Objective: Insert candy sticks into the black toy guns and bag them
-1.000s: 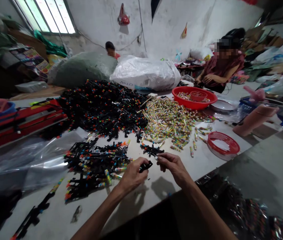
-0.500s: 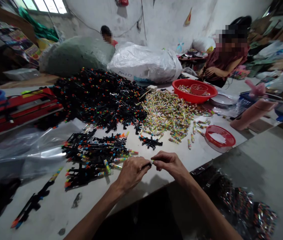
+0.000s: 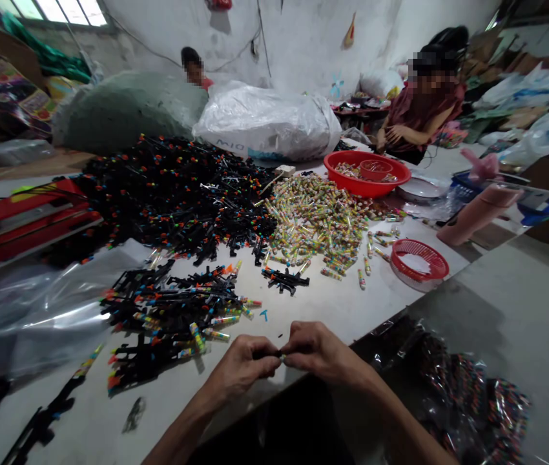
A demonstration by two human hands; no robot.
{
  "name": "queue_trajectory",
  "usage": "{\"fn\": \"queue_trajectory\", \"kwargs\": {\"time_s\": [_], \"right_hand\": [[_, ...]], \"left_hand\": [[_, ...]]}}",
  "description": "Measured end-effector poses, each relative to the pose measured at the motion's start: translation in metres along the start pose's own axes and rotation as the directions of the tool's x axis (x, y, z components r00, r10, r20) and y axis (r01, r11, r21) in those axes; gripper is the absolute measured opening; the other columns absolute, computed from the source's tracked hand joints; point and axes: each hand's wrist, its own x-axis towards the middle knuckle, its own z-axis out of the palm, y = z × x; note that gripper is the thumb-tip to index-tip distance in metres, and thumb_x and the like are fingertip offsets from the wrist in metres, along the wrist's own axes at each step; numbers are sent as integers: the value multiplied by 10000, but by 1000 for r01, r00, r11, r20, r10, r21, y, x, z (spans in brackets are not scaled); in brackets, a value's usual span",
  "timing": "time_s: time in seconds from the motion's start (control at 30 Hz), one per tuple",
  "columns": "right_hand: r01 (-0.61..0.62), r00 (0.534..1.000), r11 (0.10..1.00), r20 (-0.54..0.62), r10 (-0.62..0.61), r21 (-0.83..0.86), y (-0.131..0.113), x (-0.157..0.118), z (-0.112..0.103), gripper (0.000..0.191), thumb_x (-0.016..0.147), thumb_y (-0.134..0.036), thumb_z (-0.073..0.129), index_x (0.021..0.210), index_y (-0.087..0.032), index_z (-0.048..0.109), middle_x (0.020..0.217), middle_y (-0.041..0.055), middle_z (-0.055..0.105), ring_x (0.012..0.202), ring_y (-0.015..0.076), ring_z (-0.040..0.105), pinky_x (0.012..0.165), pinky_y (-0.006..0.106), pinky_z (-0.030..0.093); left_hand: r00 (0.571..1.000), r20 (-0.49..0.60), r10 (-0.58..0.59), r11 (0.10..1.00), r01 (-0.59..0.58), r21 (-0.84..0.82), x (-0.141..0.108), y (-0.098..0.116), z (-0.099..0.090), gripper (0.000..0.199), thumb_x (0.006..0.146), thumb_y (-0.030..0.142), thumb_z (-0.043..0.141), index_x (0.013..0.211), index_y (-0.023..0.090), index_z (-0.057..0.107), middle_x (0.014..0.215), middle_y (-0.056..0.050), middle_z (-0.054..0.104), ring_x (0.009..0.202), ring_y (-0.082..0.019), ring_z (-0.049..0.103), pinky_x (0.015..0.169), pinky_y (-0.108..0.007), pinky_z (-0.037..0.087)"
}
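My left hand [image 3: 243, 368] and my right hand [image 3: 323, 355] meet above the white table's near edge. Their fingertips pinch a small black plastic toy gun with a candy tube [image 3: 281, 356] at its end, mostly hidden by my fingers. Just beyond my left hand lies a heap of black toy guns fitted with striped candy tubes [image 3: 168, 316]. A small cluster of black toy guns [image 3: 285, 279] sits ahead of my hands. Farther off are a large pile of black toy guns [image 3: 172, 200] and a pile of loose candy tubes [image 3: 316, 219].
A red basin [image 3: 366, 171] and a small red basket [image 3: 420, 261] stand on the white table [image 3: 332, 310]. Clear plastic sheeting [image 3: 37, 316] lies left. A filled plastic bag [image 3: 468, 413] sits below the right edge. Large sacks [image 3: 267, 123] stand beyond, near a seated co-worker [image 3: 420, 110].
My hands have come together and lowered toward the table edge, bringing the toy gun and candy tube into one pinch. The view has shifted slightly, moving the table's contents left and up.
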Motion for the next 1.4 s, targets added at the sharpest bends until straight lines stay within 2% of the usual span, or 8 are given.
{"fn": "queue_trajectory", "kwargs": {"time_s": [0.17, 0.27, 0.33, 0.63, 0.83, 1.0, 1.17, 1.4], "right_hand": [[-7, 1000, 1000, 16, 8, -16, 17, 11, -10, 152, 739, -277, 640, 819, -171, 715, 685, 3, 568, 627, 119, 521, 550, 217, 365], [-166, 957, 972, -266, 118, -166, 35, 42, -49, 299, 780, -373, 585, 959, -153, 680, 809, 49, 651, 692, 158, 578, 600, 240, 407], [-363, 843, 859, -520, 137, -361, 45, 67, -76, 279, 810, -351, 538, 929, -136, 672, 861, 88, 663, 796, 199, 590, 673, 270, 407], [-505, 710, 779, -692, 130, -372, 59, 110, -84, 305, 710, -191, 529, 991, -114, 618, 841, 119, 647, 845, 264, 574, 708, 336, 388], [-245, 782, 968, -579, 232, 57, 53, 62, -81, 376, 752, -395, 534, 985, -125, 652, 659, 20, 585, 547, 126, 506, 534, 261, 397], [-50, 910, 833, -320, 265, 551, 38, 27, -56, 346, 653, -363, 714, 913, -137, 678, 677, 13, 591, 527, 91, 484, 515, 240, 373], [-46, 947, 917, -275, 166, 396, 18, 17, -43, 269, 698, -359, 689, 886, -170, 719, 731, 18, 605, 635, 109, 501, 564, 234, 385], [5, 988, 956, -149, 40, 293, 6, 15, -49, 231, 748, -348, 636, 910, -211, 725, 817, 23, 559, 707, 126, 513, 603, 242, 419]], "left_hand": [[999, 16, 28, 921, -32, 387, -3, 5, -28, 204, 768, 287, 507, 746, 191, 685, 640, 2, 630, 626, -142, 540, 595, -231, 359], [974, -154, 168, 714, -13, 700, 5, 14, -57, 178, 772, 260, 520, 869, 231, 667, 867, -35, 670, 861, -213, 576, 803, -324, 371], [927, -241, 287, 569, 37, 822, 23, 22, -64, 225, 786, 224, 507, 976, 220, 627, 1067, -78, 632, 1041, -267, 518, 927, -429, 298], [926, -81, 368, 594, -167, 787, 147, 29, -1, 206, 789, 87, 461, 896, 164, 619, 1009, -103, 623, 1055, -251, 495, 1024, -459, 203], [927, -122, 355, 732, -194, 653, 108, 16, -7, 163, 821, 237, 489, 906, 195, 622, 874, -66, 638, 883, -220, 577, 846, -365, 389], [978, -111, 177, 984, -172, 52, 69, 13, -8, 271, 820, 406, 499, 914, 164, 579, 596, 12, 609, 516, -120, 572, 544, -230, 427], [999, 34, -12, 850, 28, -525, 46, 8, -4, 364, 750, 486, 584, 796, 126, 559, 507, -4, 602, 390, -85, 512, 425, -186, 380], [979, 161, -128, 654, 205, -728, 29, 1, 0, 322, 738, 424, 628, 820, 116, 582, 430, 16, 557, 301, -56, 434, 321, -150, 305]]}}
